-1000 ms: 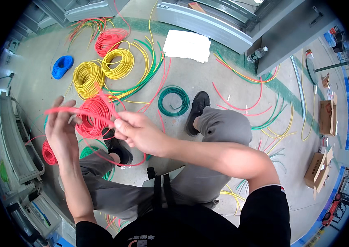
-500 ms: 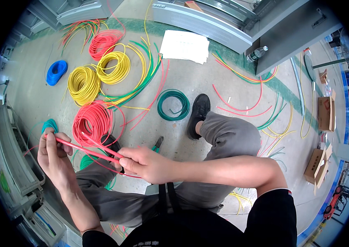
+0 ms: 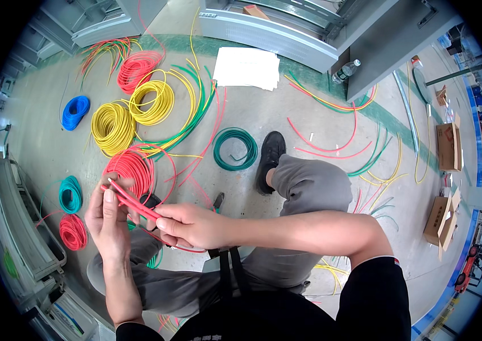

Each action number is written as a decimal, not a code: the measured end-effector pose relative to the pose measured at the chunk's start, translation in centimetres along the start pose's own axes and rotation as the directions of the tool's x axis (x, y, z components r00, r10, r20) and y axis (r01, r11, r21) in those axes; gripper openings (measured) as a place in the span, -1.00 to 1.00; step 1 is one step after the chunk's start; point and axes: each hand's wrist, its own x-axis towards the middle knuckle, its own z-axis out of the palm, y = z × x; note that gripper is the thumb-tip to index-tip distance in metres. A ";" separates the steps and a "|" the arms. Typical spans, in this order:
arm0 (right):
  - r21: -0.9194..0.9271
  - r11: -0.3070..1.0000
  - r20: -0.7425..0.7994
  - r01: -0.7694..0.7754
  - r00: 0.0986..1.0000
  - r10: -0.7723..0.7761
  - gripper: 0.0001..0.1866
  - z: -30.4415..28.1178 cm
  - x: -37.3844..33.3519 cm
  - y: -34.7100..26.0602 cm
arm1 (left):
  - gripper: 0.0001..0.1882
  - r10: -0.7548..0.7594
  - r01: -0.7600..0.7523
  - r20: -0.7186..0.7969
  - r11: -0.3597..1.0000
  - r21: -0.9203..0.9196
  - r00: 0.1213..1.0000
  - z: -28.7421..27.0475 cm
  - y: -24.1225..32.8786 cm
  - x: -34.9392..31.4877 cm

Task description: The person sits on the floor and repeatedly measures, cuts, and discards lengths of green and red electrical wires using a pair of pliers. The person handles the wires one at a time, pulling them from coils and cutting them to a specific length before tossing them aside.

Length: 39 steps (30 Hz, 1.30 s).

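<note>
Around, yellow coils [image 3: 101,133] and a dark green coil [image 3: 219,150] are spread on the floor [image 3: 241,196]; a red coil [image 3: 141,165] is partly blocked by the left hand [image 3: 110,221]. Red wire [image 3: 134,203] is pinched by the right hand [image 3: 189,225], stretched leftward to the left hand, whose grip can't be told.

Around us, in bright light, lay a pale grey floor [image 3: 242,187], crossed by a green band [image 3: 309,77]; along the far side we saw grey metal cabinets [image 3: 269,38].
</note>
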 end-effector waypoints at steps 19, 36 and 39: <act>0.201 0.946 0.006 -0.255 0.966 0.260 -0.61 -0.2 0.2 -2.5 | -0.66 -0.005 0.013 0.153 0.998 -0.054 0.988 -2.2 -0.1 1.7; -0.094 0.994 -0.089 -0.061 0.995 0.052 -0.66 1.0 1.1 -0.9 | -0.65 0.115 -0.114 0.172 0.993 -0.017 0.978 -3.4 -0.9 -0.4; -0.066 0.997 -0.057 -0.049 0.997 0.046 -0.65 0.9 1.3 -0.7 | -0.66 0.126 -0.117 0.115 0.990 -0.075 0.985 -3.0 -1.4 -0.2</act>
